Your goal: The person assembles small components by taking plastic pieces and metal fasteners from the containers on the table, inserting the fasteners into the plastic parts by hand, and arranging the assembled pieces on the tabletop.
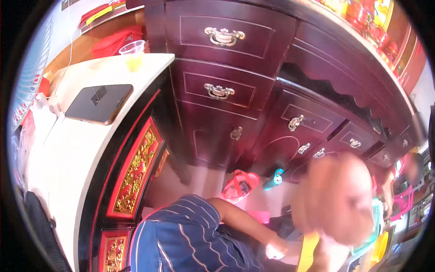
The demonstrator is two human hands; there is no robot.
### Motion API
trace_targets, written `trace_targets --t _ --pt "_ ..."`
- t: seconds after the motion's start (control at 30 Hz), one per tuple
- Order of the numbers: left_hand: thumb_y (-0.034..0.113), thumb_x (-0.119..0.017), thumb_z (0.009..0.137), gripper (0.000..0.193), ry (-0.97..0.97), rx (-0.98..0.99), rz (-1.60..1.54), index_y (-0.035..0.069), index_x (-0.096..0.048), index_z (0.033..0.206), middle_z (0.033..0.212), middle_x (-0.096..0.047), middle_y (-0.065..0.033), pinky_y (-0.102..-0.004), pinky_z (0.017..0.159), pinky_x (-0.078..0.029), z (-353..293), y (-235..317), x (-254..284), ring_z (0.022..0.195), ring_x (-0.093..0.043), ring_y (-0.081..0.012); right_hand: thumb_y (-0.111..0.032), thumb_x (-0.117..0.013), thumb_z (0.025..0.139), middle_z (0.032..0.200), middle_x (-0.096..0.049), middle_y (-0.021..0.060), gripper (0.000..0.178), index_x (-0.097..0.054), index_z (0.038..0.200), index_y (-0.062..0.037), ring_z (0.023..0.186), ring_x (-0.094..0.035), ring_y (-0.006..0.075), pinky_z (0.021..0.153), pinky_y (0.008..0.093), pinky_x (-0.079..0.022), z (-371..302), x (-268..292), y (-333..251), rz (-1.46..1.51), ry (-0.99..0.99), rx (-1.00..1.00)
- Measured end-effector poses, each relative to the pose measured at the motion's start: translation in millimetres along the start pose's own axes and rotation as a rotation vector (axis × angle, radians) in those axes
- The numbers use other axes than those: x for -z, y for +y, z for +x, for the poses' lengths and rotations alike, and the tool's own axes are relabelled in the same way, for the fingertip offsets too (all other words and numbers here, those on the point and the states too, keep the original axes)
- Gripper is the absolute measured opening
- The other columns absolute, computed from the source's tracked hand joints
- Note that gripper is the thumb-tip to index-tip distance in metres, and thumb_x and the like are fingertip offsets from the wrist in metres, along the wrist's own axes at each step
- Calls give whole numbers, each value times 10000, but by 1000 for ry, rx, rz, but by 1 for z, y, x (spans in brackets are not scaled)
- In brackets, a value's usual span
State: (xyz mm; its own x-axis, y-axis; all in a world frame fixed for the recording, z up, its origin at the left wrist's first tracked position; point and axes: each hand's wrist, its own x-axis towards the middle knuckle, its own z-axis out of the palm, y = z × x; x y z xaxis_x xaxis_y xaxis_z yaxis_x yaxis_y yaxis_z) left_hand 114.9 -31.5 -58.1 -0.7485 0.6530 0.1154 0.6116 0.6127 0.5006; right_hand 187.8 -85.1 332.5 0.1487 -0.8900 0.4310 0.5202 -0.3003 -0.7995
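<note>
My left arm, in a navy sleeve with pale wavy stripes point(186, 235), reaches down to the right. At its end my left hand point(280, 247) is closed around a small white thing point(273, 252), perhaps tissue or paper; its kind is not clear. A large, smeared skin-coloured shape on the right seems to be my right hand point(335, 199), raised near the camera. Its fingers are too blurred to read. A yellow strip point(308, 251) shows just below it, beside the bright wrist; whether it is held cannot be told.
To the left, a pale-topped table point(63, 158) bears a dark phone point(99, 103) and a clear cup point(133, 56). Dark red drawers point(222, 63) stand ahead. A pink basket point(239, 187) and teal bottle point(273, 180) are on the floor. Another person point(389, 190) is at far right.
</note>
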Motion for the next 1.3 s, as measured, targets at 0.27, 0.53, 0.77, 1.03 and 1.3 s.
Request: trace_targets --t 0.27,0.53,0.77,1.03,1.3 --pt "183 -734 727 151 7 -34 -68 34 -720 746 724 -693 -145 -454 657 -544 -18 -11 -29 737 -698 -317 -143 -694 951 1046 -682 89 303 -626 1184 39 988 -646 145 881 296 -526 162 -21 74 -629 -145 119" --pt "167 -740 704 137 47 19 -33 43 -743 764 747 -712 -159 -493 672 -562 -1 -17 -38 752 -710 -363 -141 -696 845 1053 -701 261 394 -606 1173 59 1000 -695 363 900 408 -544 222 -46 119 -727 -198 382" --pt "124 -696 737 140 -9 8 -74 15 -742 813 798 -721 -190 -486 690 -574 5 -20 -41 786 -720 -379 -153 -684 861 1032 -684 236 350 -618 1155 26 983 -676 349 882 395 -534 120 4 3 -912 -6 564" --pt "149 -684 901 142 42 -86 -568 41 -728 983 875 -736 -147 -427 755 -544 -32 18 48 818 -718 -347 -162 -664 886 974 -657 181 288 -629 1128 -9 914 -645 307 842 368 -520 -71 21 -78 -1090 292 833" --pt "-11 -771 710 250 911 37 -117 19 -754 957 717 -702 -71 -301 555 -511 -74 192 318 634 -688 -183 -170 -644 912 916 -629 125 227 -640 1101 -44 846 -614 264 802 340 -505 -224 -10 -95 -1272 538 960"
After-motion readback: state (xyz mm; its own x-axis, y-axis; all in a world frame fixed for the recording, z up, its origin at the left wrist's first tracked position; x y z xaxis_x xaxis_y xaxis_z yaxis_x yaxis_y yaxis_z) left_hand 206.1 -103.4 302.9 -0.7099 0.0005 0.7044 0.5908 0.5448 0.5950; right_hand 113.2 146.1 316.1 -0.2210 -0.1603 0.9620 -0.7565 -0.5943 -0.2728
